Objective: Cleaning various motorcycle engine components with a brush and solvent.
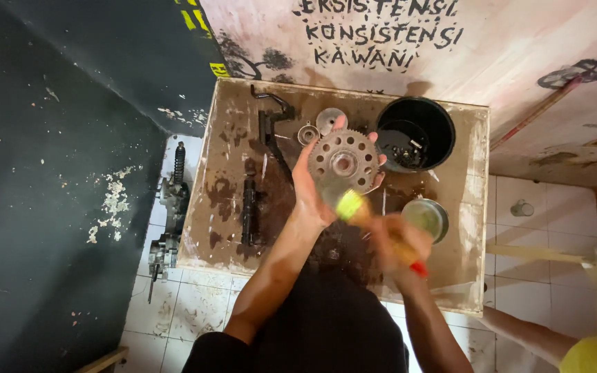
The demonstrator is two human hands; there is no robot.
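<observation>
My left hand holds up a large round metal gear with holes in its face, fingers wrapped around its rim. My right hand, blurred by motion, grips a paintbrush with a wooden handle, a red end and yellow-green bristles. The bristles touch the lower edge of the gear. Both hands are above a stained wooden tabletop.
A black bucket with small parts stands at the back right. A small metal bowl sits by my right hand. Two small round parts, a dark lever and a dark shaft lie on the left. An engine part lies on the tiled floor.
</observation>
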